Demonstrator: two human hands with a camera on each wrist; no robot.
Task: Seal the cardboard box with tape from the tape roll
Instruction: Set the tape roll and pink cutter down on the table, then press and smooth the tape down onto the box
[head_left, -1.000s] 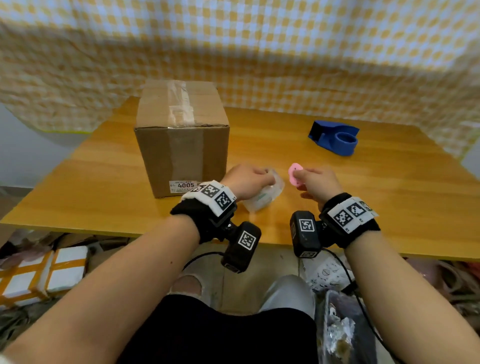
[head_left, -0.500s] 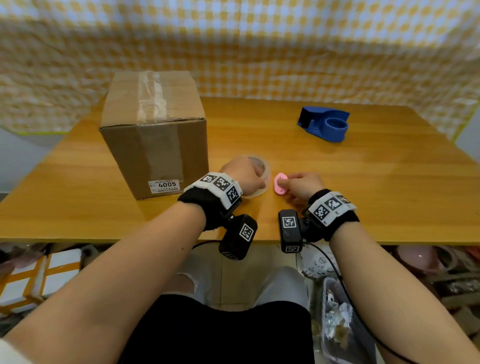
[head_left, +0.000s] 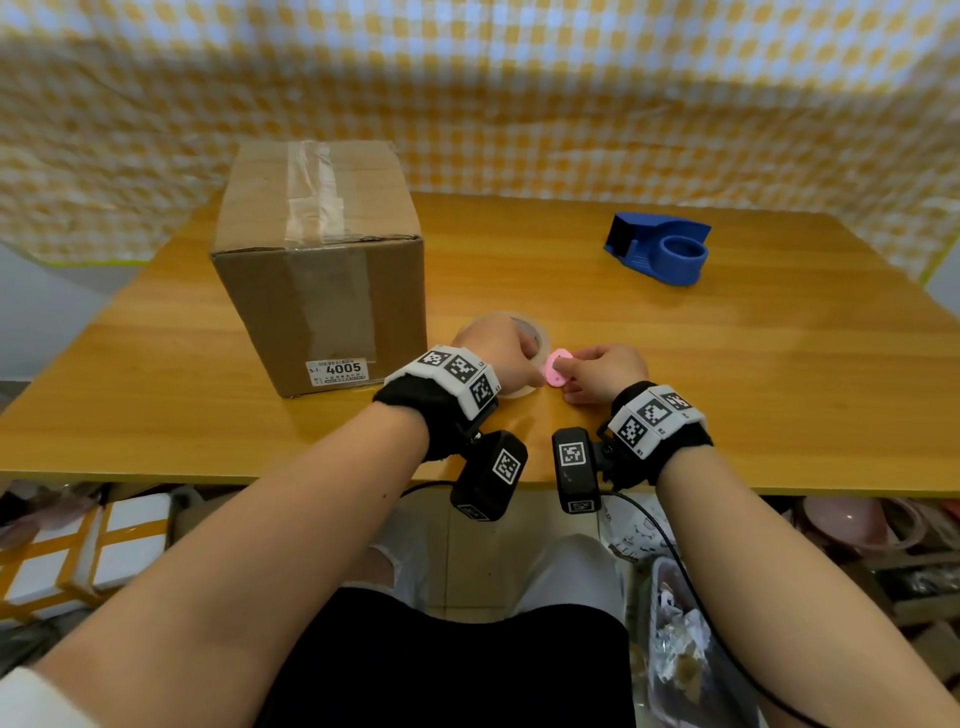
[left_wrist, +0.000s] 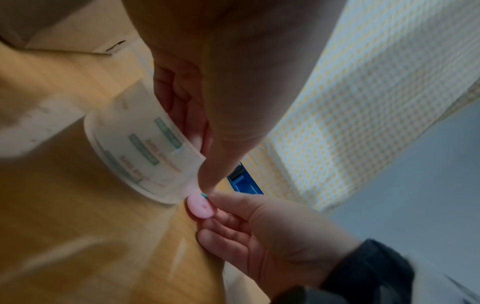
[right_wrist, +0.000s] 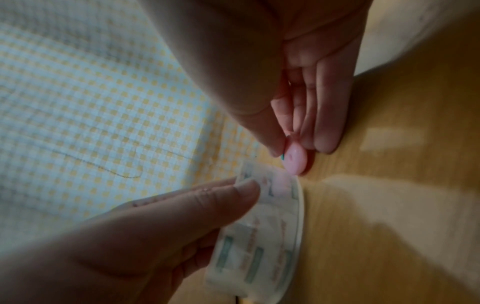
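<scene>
Blue tape holder sits far back on wooden desk. Yellow checked cloth hangs behind. White boxes under desk, left.

Both forearms are bare. Each wrist wears a black fabric wristband topped by a white angular band of panels printed with black square fiducial markers; the right wrist carries the same pair, its white marker band set over a black cuff. Under each wrist hangs a black boxy camera module, the left one and the right one, each bearing a white square code sticker. A thin black cable runs down from the right module. The person wears a black top and light trousers ripped at the knee.
</scene>
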